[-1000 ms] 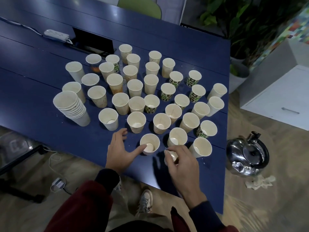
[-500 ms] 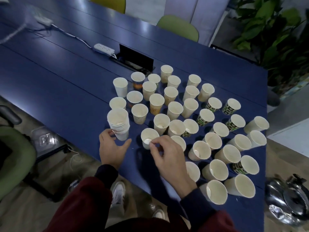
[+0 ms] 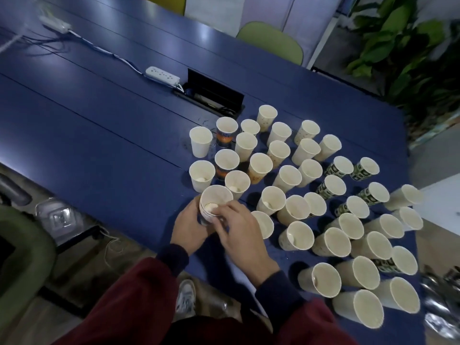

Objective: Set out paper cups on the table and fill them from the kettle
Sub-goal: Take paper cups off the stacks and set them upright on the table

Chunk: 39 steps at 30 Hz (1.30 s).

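At the near edge of the worktop [image 3: 99, 120] the left hand [image 3: 190, 227] curls its grip round the stack of paper cups [image 3: 216, 204] while the right hand [image 3: 239, 235] pinches its rim; light and crushable, it likely wants a gentle hold low down

your left hand [image 3: 189, 229] and right hand [image 3: 240, 232] wrap round the nested stack of white paper cups [image 3: 216, 203] and hide its lower wall, so you can't count its cups. the shiny steel kettle [image 3: 441, 310] is blurred and cut off by the right edge.
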### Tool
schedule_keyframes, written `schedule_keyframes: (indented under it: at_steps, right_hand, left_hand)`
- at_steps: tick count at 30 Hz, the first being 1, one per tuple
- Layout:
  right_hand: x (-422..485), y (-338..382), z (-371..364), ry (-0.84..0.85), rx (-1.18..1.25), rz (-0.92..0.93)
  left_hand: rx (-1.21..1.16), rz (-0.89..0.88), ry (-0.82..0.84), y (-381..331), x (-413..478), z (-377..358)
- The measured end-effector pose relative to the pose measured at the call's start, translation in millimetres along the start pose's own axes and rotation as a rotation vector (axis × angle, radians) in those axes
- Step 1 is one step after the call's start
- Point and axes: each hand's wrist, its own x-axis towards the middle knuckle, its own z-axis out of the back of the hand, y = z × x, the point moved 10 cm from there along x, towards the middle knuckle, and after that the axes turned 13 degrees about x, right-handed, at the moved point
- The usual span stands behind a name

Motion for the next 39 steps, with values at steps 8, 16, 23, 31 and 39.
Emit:
schedule_keyframes:
  at_steps: [8, 16, 23, 31, 39]
  right_hand:
    - [2, -17, 25, -0.242, 0.406, -0.229]
    - [3, -40, 13, -0.221, 0.616, -0.42]
    - [1, -47, 62, -0.463, 0.357, -0.364]
    - [-1, -42, -24, 0.008, -0.024, -0.307]
    - [4, -19, -15, -0.054, -0.02, -0.215]
  left_hand:
    - [0.059, -0.113, 0.103, -10, 6, 18]
    - [0.398, -0.254, 0.156, -16, 4, 31]
    - [0.319, -0.111, 0.031, 23, 7, 59]
    - [0.232, -0.018, -0.05, 33, 10, 70]
    - [0.191, -0.041, -0.017, 23, 10, 68]
